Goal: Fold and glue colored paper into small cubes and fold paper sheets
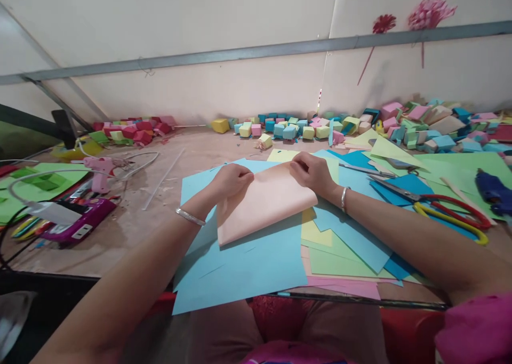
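Observation:
A pale peach sheet of paper (266, 204), bent over on itself, lies between my hands above a light blue sheet (256, 271). My left hand (234, 180) pinches its far left edge with closed fingers. At the far right corner, my right hand (312, 172) is closed on the same sheet, thumb and fingers together. The fold bulges toward me and looks uncreased at the right. More coloured sheets, among them a green one (340, 257) and a pink one (348, 286), are layered under my right forearm.
Scissors with red and yellow handles (452, 209) lie at right, near a blue glue gun (494, 191). At left are a pink glue gun (100, 172), a purple power strip (82, 223) and a glue stick (164, 178). Small paper boxes (290, 131) line the wall.

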Available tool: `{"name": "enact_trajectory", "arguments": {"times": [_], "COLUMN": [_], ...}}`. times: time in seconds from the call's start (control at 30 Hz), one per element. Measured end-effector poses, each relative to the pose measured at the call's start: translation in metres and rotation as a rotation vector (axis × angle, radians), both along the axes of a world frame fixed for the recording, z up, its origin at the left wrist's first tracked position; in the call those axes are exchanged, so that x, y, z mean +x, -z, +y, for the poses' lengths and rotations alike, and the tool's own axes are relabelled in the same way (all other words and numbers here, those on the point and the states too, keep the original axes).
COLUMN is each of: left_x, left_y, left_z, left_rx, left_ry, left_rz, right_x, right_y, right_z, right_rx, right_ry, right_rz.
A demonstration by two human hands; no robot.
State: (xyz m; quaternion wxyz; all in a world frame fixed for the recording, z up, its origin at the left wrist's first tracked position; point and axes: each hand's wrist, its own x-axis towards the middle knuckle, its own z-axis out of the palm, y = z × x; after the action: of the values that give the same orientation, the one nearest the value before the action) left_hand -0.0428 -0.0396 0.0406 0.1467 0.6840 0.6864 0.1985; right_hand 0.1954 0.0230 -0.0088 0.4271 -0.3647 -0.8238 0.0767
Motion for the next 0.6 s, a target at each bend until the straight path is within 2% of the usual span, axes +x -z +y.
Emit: {"name": "enact_trajectory", "arguments": {"times": [0.2, 0.3, 0.47, 0.6], "left_x": [-0.012, -0.019, -0.024, -0.024], "left_y": [0.003, 0.013, 0.035, 0.042], "left_z": [-0.003, 0.000, 0.006, 0.008], "left_rx": [0.011, 0.040, 0.115, 0.172], "left_ry": [0.028, 0.073, 0.207, 0.258], "left_rz": [0.017, 0.032, 0.106, 0.180], "right_x": [0.002, 0.002, 0.003, 0.004], "right_y": [0.000, 0.002, 0.005, 0.006], "right_z": [0.002, 0.006, 0.011, 0.014], "right_rx": [-0.128, -0.205, -0.209, -0.207], "right_ry": [-0.053, -0.058, -0.022, -0.003], "right_rz": [0.139, 0.114, 0.036, -0.040]}}
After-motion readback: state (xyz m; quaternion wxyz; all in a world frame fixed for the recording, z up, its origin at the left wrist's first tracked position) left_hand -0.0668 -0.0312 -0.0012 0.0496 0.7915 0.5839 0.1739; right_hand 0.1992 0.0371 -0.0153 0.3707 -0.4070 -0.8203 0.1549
